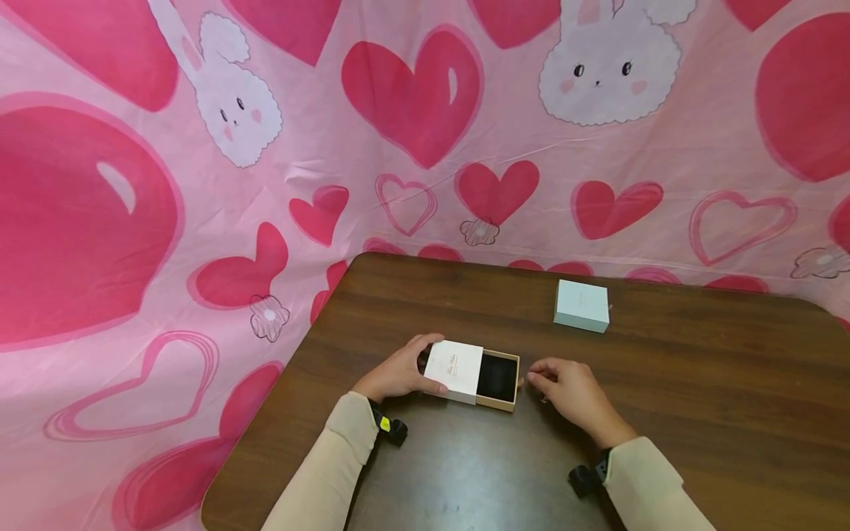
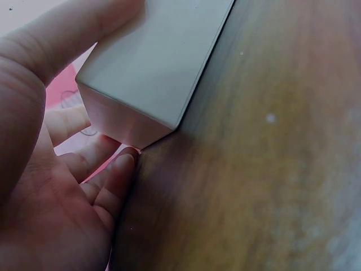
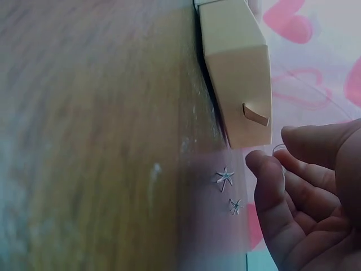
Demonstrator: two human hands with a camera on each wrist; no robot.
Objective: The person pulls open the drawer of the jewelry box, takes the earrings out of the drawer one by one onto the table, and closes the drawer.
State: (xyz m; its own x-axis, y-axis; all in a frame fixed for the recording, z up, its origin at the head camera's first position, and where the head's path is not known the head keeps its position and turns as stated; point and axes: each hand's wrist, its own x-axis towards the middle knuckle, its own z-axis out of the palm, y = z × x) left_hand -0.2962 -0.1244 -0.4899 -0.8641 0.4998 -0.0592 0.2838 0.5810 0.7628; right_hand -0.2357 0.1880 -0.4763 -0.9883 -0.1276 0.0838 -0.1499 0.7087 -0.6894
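A white sliding gift box (image 1: 454,370) with faint lettering lies on the table, its drawer (image 1: 497,380) partly pulled out to the right, showing a black lining. My left hand (image 1: 401,369) grips the box's left end, thumb at the near side and fingers at the far side. Just right of the drawer, my right hand (image 1: 572,391) pinches a thin wire loop (image 3: 278,148) between thumb and fingers. Two small silver star-shaped ornaments (image 3: 224,178) show beside its fingertips, on the table side. A short ribbon tab (image 3: 256,116) sticks out of the drawer's end.
Farther back and to the right, a pale blue-white box (image 1: 581,305) sits on the brown wooden table (image 1: 717,398). Behind and to the left of the table hangs a pink cloth (image 1: 312,147) with hearts and rabbits.
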